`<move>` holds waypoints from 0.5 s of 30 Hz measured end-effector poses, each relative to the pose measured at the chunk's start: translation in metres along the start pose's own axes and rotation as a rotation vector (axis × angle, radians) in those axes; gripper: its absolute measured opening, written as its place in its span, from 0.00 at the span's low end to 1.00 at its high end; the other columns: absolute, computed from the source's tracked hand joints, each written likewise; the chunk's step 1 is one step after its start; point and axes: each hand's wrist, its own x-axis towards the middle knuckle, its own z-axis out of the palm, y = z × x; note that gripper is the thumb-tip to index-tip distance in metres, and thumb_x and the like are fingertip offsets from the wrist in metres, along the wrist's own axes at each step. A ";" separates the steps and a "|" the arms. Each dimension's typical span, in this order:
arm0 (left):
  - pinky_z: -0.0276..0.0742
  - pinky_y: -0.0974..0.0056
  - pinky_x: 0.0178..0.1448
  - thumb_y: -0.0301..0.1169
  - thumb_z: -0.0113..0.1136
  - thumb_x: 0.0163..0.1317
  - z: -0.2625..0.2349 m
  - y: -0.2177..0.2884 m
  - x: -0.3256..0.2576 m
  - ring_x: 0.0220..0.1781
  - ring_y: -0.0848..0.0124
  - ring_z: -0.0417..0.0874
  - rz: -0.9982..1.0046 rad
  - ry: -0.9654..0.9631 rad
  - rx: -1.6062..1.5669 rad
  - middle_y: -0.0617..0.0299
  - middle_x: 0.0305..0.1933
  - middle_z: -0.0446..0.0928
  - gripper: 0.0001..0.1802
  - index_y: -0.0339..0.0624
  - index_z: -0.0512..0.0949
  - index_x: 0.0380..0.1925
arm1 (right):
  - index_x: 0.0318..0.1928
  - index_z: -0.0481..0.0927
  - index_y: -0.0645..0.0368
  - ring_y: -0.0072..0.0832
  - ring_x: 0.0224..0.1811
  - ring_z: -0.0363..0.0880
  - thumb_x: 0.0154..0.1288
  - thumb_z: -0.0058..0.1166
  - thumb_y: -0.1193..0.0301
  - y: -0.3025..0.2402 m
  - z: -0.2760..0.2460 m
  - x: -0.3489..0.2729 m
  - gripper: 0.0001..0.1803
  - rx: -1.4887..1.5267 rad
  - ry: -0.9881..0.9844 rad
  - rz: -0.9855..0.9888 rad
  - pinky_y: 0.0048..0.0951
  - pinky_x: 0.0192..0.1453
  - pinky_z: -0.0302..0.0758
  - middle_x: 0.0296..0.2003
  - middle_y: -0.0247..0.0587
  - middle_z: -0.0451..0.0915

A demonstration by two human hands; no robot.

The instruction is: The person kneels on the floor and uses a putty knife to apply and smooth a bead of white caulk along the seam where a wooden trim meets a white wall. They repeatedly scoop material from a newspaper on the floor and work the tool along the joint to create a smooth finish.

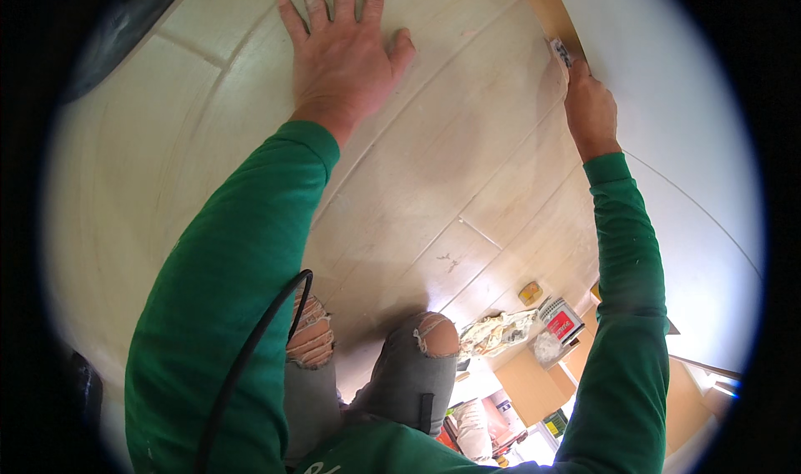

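Note:
My left hand [346, 65] lies flat on the wood-look tile floor [417, 182], fingers spread, with nothing in it. At the upper right, my right hand [591, 111] is closed around a small flat tool [561, 52], pale with dark marks. I cannot make out its exact kind, as my fingers cover the rest of it. The tool's end is against a brown strip [555, 11] that runs along the foot of a white wall-like surface [667, 123].
A yellowish sponge-like piece [531, 292], a crumpled pale cloth [498, 334] and a white tub with a red label [561, 320] lie near my knees. Behind them is cardboard [531, 386] among clutter. A black cable [250, 345] crosses my left arm. Something dark [125, 44] borders the upper left.

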 end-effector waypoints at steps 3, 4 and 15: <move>0.36 0.29 0.86 0.51 0.53 0.72 -0.002 0.001 0.001 0.86 0.32 0.42 -0.004 -0.024 -0.002 0.35 0.86 0.48 0.45 0.34 0.58 0.80 | 0.48 0.74 0.62 0.61 0.38 0.87 0.74 0.45 0.78 0.004 0.003 -0.005 0.07 -0.001 0.000 0.003 0.58 0.43 0.84 0.37 0.61 0.88; 0.36 0.29 0.86 0.51 0.53 0.72 -0.002 0.001 0.001 0.86 0.32 0.42 -0.008 -0.029 0.003 0.35 0.86 0.47 0.45 0.34 0.58 0.80 | 0.48 0.74 0.62 0.61 0.38 0.87 0.74 0.45 0.78 0.005 0.002 -0.007 0.07 -0.005 -0.008 0.010 0.58 0.43 0.84 0.37 0.60 0.88; 0.36 0.30 0.86 0.50 0.56 0.71 -0.008 0.002 0.001 0.86 0.32 0.41 -0.019 -0.053 0.040 0.35 0.86 0.47 0.46 0.34 0.58 0.80 | 0.48 0.73 0.61 0.59 0.38 0.88 0.73 0.46 0.79 0.030 0.017 -0.032 0.07 -0.037 -0.081 0.050 0.57 0.42 0.84 0.36 0.59 0.88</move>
